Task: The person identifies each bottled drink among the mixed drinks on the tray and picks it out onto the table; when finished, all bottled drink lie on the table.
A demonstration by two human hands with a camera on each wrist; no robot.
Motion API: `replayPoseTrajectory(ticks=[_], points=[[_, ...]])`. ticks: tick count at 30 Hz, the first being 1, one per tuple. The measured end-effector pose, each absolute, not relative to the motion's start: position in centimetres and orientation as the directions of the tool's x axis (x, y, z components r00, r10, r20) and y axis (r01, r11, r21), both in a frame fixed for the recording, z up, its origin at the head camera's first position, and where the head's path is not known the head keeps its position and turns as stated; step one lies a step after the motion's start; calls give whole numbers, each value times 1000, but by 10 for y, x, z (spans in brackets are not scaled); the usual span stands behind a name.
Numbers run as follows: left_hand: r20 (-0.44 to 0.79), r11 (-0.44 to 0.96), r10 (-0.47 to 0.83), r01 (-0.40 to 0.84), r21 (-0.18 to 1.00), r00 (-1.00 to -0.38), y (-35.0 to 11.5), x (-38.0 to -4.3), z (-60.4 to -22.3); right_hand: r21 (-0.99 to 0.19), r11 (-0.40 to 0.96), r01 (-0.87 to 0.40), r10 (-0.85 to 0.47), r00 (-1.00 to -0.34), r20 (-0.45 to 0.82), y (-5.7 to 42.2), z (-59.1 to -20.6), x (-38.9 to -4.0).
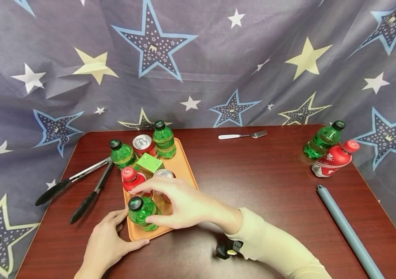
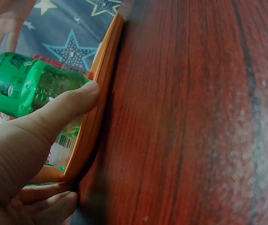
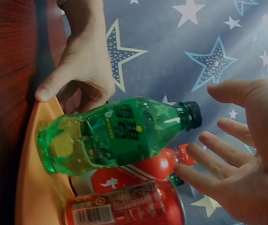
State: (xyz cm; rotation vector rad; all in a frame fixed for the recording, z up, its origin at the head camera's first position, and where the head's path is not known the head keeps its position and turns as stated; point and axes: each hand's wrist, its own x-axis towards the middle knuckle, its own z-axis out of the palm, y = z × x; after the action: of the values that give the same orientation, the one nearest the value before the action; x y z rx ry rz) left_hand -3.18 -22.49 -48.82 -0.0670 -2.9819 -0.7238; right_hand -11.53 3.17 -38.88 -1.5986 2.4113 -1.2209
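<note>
An orange tray carries several drinks. Its near-left corner sits in my left hand, which holds it with the thumb along the front rim and the fingers at the left side. Spread around the top of the front green bottle, my right hand has its fingers apart; the right wrist view shows a gap between them and the black cap. Behind that bottle stand a red bottle and a red can, the can partly hidden by my right hand in the head view.
Farther back on the tray are two more green bottles, another can and a green box. Tongs lie left of it. A fork, a green bottle, a red bottle and a grey-blue rod lie or stand rightward.
</note>
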Motion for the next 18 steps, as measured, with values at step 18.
replayPoseTrajectory(ticks=[18], points=[[83, 884, 30, 65, 462, -996, -225, -30, -488, -639, 222, -736, -798, -514, 315, 13, -412, -112]])
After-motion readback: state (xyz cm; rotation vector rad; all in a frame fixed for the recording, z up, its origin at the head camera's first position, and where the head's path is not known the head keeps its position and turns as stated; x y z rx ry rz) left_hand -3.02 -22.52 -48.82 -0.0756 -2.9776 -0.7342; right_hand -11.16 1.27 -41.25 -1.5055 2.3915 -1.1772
